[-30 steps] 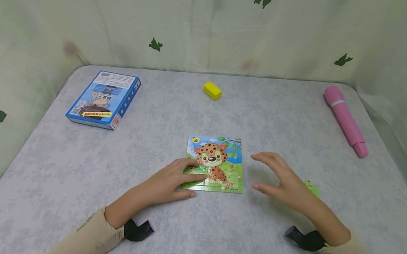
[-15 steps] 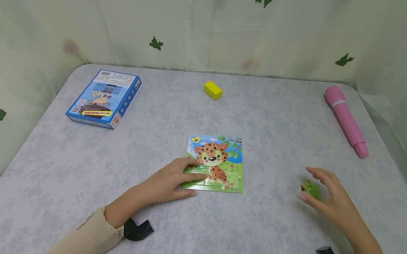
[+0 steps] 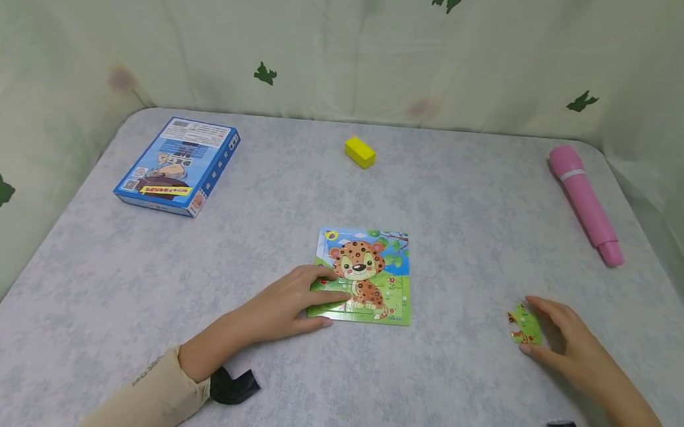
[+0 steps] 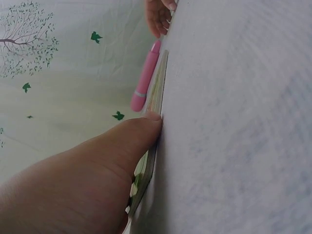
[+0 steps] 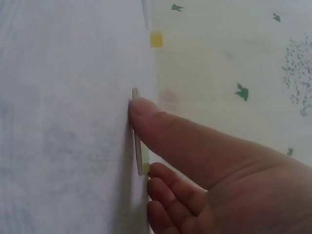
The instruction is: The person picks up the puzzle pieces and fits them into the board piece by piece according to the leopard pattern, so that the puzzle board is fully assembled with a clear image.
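Observation:
A square leopard puzzle (image 3: 368, 258) lies mid-table in the head view. My left hand (image 3: 288, 302) rests over its lower left part, with fingers extended onto the picture. In the left wrist view the left thumb (image 4: 134, 139) lies along the puzzle's near edge. Further right, my right hand (image 3: 571, 348) pinches a small green puzzle piece (image 3: 523, 324), index finger at its far edge and thumb at its near edge. The right wrist view shows the thumb (image 5: 156, 119) on the thin side of this piece (image 5: 140, 158), close over the table, other fingers curled behind.
A blue picture box (image 3: 175, 165) sits at the back left of the grey table (image 3: 260, 188). Near the back middle is a yellow block (image 3: 360, 152). Along the right side lies a pink microphone-shaped object (image 3: 587, 204). A pale printed curtain (image 3: 342, 41) hangs behind.
My right hand has moved right, away from beside the leopard puzzle, and taken hold of the small green piece by its edges. The left hand has stayed on the puzzle.

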The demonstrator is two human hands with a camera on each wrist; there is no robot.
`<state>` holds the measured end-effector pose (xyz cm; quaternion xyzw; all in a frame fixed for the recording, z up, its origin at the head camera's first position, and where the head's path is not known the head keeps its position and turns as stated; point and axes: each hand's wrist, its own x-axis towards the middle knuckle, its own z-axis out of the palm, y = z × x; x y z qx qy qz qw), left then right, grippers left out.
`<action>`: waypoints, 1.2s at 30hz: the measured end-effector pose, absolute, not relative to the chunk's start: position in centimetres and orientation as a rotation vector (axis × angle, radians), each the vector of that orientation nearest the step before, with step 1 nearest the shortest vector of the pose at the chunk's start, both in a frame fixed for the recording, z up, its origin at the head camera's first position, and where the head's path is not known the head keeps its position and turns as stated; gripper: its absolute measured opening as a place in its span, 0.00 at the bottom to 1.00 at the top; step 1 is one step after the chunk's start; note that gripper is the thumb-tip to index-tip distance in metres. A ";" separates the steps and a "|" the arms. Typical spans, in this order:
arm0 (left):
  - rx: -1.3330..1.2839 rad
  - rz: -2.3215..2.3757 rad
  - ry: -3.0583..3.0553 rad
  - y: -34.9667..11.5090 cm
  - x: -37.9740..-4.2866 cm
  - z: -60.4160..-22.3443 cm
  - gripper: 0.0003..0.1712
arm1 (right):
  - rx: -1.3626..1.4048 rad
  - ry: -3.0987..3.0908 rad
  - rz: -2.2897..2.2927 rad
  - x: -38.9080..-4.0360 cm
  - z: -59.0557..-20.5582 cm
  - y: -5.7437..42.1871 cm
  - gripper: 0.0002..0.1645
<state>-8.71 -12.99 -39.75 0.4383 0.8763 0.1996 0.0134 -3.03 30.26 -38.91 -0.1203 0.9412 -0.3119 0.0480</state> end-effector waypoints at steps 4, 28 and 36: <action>1.362 0.619 2.731 -13.0 -8.7 -39.8 0.26 | -0.376 2.873 -0.909 -3.0 -38.8 30.4 0.42; 1.490 0.491 2.784 -11.7 -8.3 -39.2 0.26 | -0.937 3.144 -0.836 -5.6 -35.6 21.3 0.37; 1.477 0.417 2.760 -10.5 -8.0 -38.9 0.30 | -1.002 2.988 -0.867 -6.9 -36.8 16.2 0.35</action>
